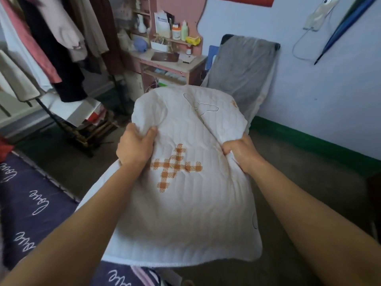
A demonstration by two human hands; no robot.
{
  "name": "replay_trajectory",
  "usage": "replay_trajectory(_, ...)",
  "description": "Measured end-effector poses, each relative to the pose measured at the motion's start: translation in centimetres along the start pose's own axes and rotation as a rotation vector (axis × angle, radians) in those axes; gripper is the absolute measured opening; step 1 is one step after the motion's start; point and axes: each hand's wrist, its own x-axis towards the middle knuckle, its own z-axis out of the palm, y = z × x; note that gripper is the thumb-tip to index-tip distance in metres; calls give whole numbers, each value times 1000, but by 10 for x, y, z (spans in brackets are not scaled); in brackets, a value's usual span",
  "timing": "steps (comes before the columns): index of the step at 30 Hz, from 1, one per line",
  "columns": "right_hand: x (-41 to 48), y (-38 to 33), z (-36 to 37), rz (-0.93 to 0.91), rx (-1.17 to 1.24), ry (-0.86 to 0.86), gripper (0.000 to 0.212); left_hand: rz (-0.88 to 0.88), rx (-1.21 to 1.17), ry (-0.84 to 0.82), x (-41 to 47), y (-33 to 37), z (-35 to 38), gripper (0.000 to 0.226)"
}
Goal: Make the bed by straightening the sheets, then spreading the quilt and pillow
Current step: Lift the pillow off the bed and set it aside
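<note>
Gripping the white pillow [185, 203] in mid-air, my left hand [135, 146] bunches its cover with curled fingers; my right hand [240, 152] clenches the opposite edge, above the navy bed sheet [31, 203] at left.

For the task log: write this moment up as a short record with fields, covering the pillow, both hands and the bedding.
held item: white pillow, orange cross pattern, held in the air
left grip: fingers bunch the pillow's left side
right grip: fingers bunch its right side
sheet: dark, white script, lower left
pillow laid down: not yet
</note>
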Motion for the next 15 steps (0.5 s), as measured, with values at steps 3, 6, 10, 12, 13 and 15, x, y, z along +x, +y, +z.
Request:
replay_trajectory(3,52,-5,-25,-1,-27,-3,36,3,13,-10,29,27,40,51)
replay_trajectory(6,110,-5,-49,16,-29,-10,48,-1,32,-6,57,53,85,49)
replay_trajectory(10,206,-6,-81,52,-69,-26,55,-33,47,11,105,85,157,50)
replay_trajectory(12,258,-8,-96,35,-107,-40,51,-47,52,20,133,102,196,49)
replay_trajectory(13,283,-8,-104,26,-114,-48,48,-52,57,28,146,109,215,48)
replay_trajectory(15,353,-8,-121,31,-157,-92,35,-96,72,63,181,127,264,47)
